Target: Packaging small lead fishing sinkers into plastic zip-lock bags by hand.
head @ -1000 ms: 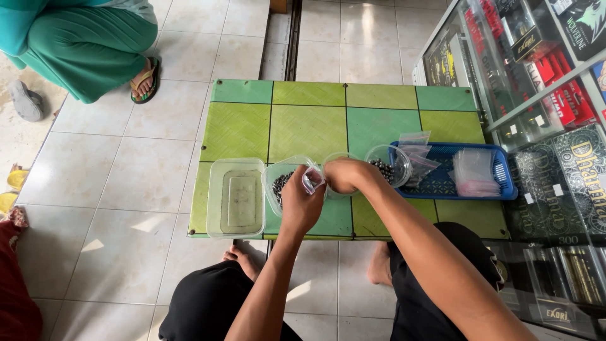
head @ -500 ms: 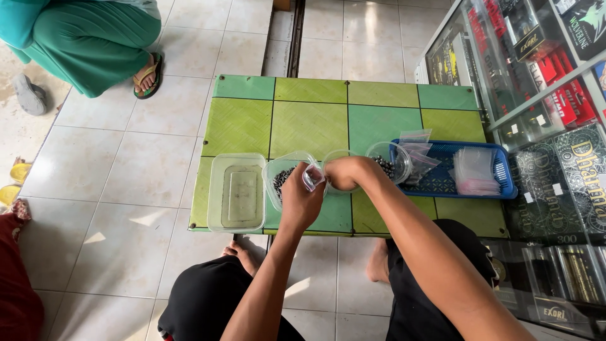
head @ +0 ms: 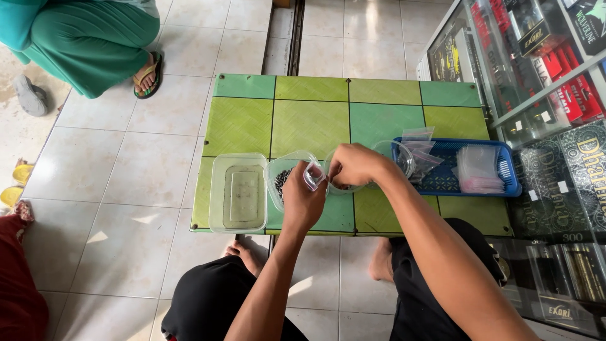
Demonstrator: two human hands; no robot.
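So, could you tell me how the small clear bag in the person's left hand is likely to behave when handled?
The small clear bag, pinched by the left hand with the right hand at its mouth, looks like thin film, so probably floppy and very light. Its glossy surface suggests it may slip. It crumples where held, so it likely will not stand by itself.

Both arms reach forward from the bottom of the view, bare from the elbow down. The left arm comes straight up the middle, and the right arm comes in slanted from the lower right. The left hand (head: 303, 201) has its back toward the camera, with fingers bent and the fingertips pinched together at the top. The right hand (head: 352, 165) sits just beside it, a bit higher, curled into a loose fist with knuckles up. The two hands nearly touch at the fingertips.
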